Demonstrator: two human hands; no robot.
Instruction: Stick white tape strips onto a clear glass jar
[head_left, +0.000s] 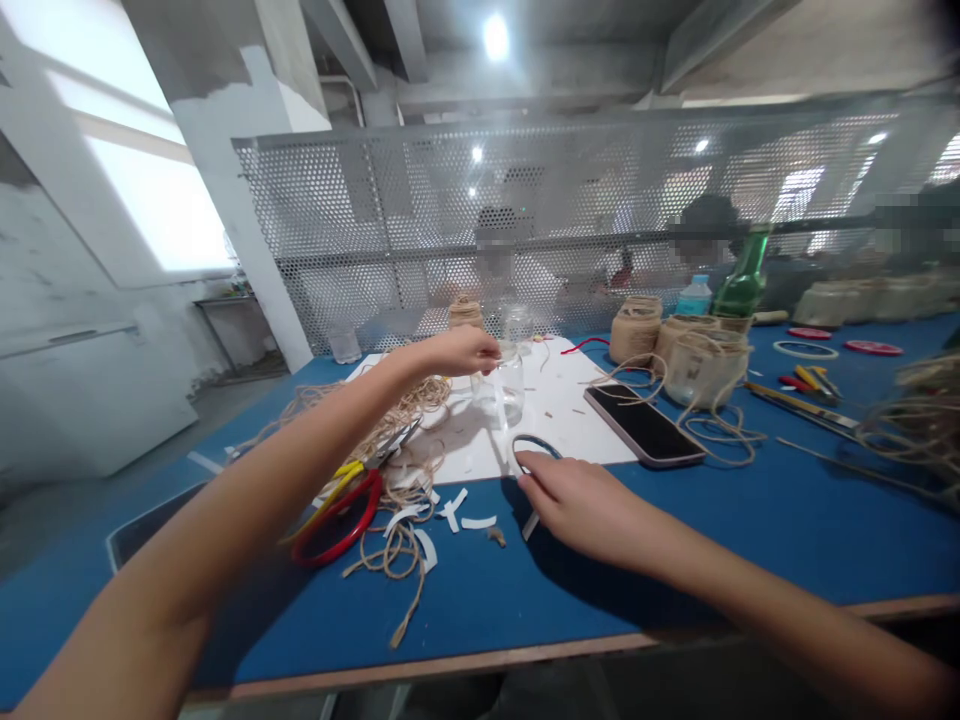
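Note:
A clear glass jar (506,395) stands on a white board (577,390). My left hand (469,350) is at its rim, fingers pinched together; what is between them is too small to make out. A pale strip shows along the jar's front and runs down toward the near side. Nearer to me, my right hand (581,505) grips a roll of white tape (516,455), held on its edge above the board's front edge. Left of the jar lie scissors with red and yellow handles (337,540), a heap of jute twine (427,400) and white tape scraps (450,510).
A phone (645,425) lies right of the board. Behind it stand twine-wrapped jars (636,330), a green bottle (744,275) and a small blue-capped bottle (695,296). Pliers (814,382) and a cutter knife (802,410) lie farther right. A perforated metal screen (420,220) borders the table's back.

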